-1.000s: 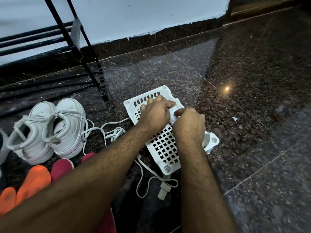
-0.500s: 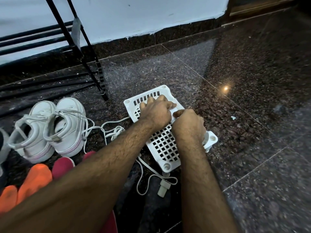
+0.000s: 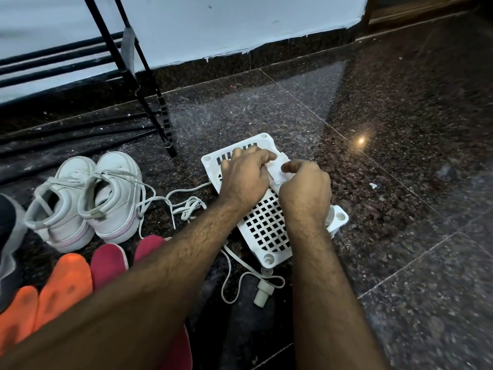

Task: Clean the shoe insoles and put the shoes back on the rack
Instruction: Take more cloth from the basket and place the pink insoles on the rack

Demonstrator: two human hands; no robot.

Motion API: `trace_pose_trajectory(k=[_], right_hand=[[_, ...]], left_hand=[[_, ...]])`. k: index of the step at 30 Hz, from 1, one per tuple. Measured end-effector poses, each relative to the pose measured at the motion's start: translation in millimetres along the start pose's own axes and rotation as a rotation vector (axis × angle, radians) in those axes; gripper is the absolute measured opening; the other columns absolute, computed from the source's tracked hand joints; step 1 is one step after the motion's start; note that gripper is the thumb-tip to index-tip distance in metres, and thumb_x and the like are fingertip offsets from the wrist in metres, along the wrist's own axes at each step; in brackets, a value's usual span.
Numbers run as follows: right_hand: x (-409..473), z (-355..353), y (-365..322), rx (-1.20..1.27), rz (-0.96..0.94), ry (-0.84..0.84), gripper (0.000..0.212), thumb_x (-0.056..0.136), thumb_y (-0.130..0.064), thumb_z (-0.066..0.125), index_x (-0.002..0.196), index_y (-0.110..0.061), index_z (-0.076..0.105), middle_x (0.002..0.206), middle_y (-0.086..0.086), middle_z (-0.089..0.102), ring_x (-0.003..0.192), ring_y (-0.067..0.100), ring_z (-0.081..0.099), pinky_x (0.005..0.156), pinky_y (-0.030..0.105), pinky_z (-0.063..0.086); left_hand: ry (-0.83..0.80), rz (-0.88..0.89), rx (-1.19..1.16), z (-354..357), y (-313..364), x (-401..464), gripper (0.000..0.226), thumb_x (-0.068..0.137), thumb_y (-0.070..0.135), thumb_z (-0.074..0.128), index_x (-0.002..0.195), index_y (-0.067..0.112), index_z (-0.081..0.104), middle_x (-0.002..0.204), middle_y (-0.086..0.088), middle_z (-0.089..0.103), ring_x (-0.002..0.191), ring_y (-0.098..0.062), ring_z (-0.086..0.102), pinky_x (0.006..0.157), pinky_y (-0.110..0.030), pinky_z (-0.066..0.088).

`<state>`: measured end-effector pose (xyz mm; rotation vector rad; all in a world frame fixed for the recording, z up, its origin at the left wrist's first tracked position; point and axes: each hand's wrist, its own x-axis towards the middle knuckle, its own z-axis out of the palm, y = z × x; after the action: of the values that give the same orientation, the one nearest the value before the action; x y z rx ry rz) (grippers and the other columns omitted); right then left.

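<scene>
A white perforated plastic tray [image 3: 266, 225] lies on the dark granite floor. Over its far half, my left hand [image 3: 244, 176] and my right hand [image 3: 304, 192] both hold a small white item [image 3: 278, 170], a wipe or packet, with curled fingers. Two white sneakers [image 3: 88, 198] stand side by side at the left, their loose laces [image 3: 184, 206] trailing toward the tray. Orange insoles [image 3: 61, 281] and pink insoles [image 3: 108, 261] lie on the floor below the sneakers, partly hidden by my left forearm.
The black metal shoe rack [image 3: 149, 102] stands against the white wall at the upper left. A dark and grey shoe [image 3: 8, 236] shows at the left edge. A small white plastic connector [image 3: 261, 292] and a white cord lie below the tray. Bare granite floor stretches right.
My right hand has lifted slightly off the tray, showing more of the white item between both hands. The shoes, insoles and tray stay put.
</scene>
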<state>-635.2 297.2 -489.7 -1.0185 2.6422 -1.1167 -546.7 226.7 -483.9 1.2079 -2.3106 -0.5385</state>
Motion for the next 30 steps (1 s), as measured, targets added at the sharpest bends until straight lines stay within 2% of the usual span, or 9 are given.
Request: trace_pose_trajectory(k=[4,6,10,13,18,22,25,27,30], right_hand=[[-11.8,-11.9,-12.5,0.009,0.003,0.063,0.045,0.085,0.003,0.054,0.114,-0.028,0.071,0.105,0.001,0.070,0.102,0.022,0.059,0.086,0.039,0.055],[-23.4,-16.5,-19.5,0.030,-0.063,0.060,0.043,0.088,0.003,0.056,0.117,-0.025,0.070,0.113,-0.003,0.068,0.105,0.018,0.058,0.088,0.033,0.052],[-61.8,-20.0,-35.2,0.037,-0.212,-0.050,0.032,0.093,-0.010,0.057,0.122,-0.020,0.066,0.117,0.000,0.063,0.105,0.020,0.059,0.089,0.035,0.050],[-96.0,-23.2,-46.0,0.043,-0.271,-0.172,0.033,0.094,-0.015,0.056,0.126,-0.017,0.063,0.118,0.005,0.061,0.109,0.025,0.059,0.091,0.038,0.048],[-147.1,-34.4,-57.7,0.016,-0.357,-0.273,0.034,0.093,-0.018,0.056,0.127,-0.016,0.061,0.117,0.008,0.059,0.108,0.029,0.058,0.090,0.040,0.048],[-195.6,-37.8,-66.9,0.007,-0.421,-0.358,0.031,0.093,-0.019,0.054,0.122,-0.014,0.063,0.113,0.012,0.058,0.106,0.032,0.058,0.088,0.042,0.048],[-231.5,-34.1,-74.3,0.004,-0.470,-0.408,0.031,0.092,-0.018,0.054,0.121,-0.012,0.063,0.112,0.014,0.058,0.103,0.035,0.059,0.085,0.043,0.048],[-255.0,-28.9,-79.8,-0.005,-0.474,-0.451,0.034,0.092,-0.017,0.054,0.124,-0.012,0.061,0.117,0.012,0.057,0.106,0.034,0.059,0.087,0.044,0.049],[-283.9,-20.1,-84.4,-0.030,-0.474,-0.521,0.038,0.091,-0.017,0.053,0.128,-0.012,0.058,0.122,0.012,0.055,0.111,0.035,0.058,0.090,0.046,0.050]], left_hand=[[0.063,-0.055,-0.057,-11.0,-1.4,-18.3,0.032,0.097,0.013,0.054,0.125,0.028,0.062,0.117,0.012,0.059,0.112,-0.006,0.045,0.094,-0.029,0.022],[0.065,-0.081,-0.031,-22.3,-2.7,-31.5,0.032,0.097,0.014,0.055,0.125,0.028,0.061,0.119,0.011,0.059,0.115,-0.007,0.047,0.093,-0.028,0.021],[0.106,-0.160,-0.008,-49.4,-7.4,-66.5,0.029,0.096,0.016,0.057,0.123,0.027,0.062,0.120,0.008,0.061,0.117,-0.012,0.051,0.093,-0.031,0.026],[0.121,-0.228,-0.012,-69.8,-14.8,-99.4,0.031,0.095,0.016,0.057,0.124,0.026,0.062,0.119,0.006,0.062,0.117,-0.016,0.054,0.098,-0.038,0.032],[0.142,-0.306,-0.021,-100.3,-21.1,-153.6,0.031,0.092,0.018,0.058,0.121,0.026,0.064,0.117,0.006,0.066,0.116,-0.017,0.057,0.100,-0.043,0.039],[0.165,-0.368,-0.070,-116.8,-34.2,-195.6,0.032,0.084,0.024,0.050,0.111,0.025,0.065,0.106,0.000,0.069,0.106,-0.025,0.062,0.093,-0.048,0.047],[0.157,-0.437,-0.073,-125.8,-50.3,-229.1,0.031,0.088,0.019,0.054,0.117,0.026,0.064,0.110,0.004,0.068,0.111,-0.022,0.061,0.097,-0.045,0.042],[0.157,-0.486,-0.062,-133.7,-60.2,-249.8,0.033,0.091,0.017,0.057,0.122,0.025,0.063,0.114,0.006,0.068,0.114,-0.019,0.060,0.094,-0.039,0.037],[0.149,-0.531,-0.043,-143.8,-74.1,-276.0,0.033,0.091,0.017,0.057,0.122,0.024,0.063,0.116,0.005,0.067,0.116,-0.020,0.058,0.091,-0.039,0.035]])
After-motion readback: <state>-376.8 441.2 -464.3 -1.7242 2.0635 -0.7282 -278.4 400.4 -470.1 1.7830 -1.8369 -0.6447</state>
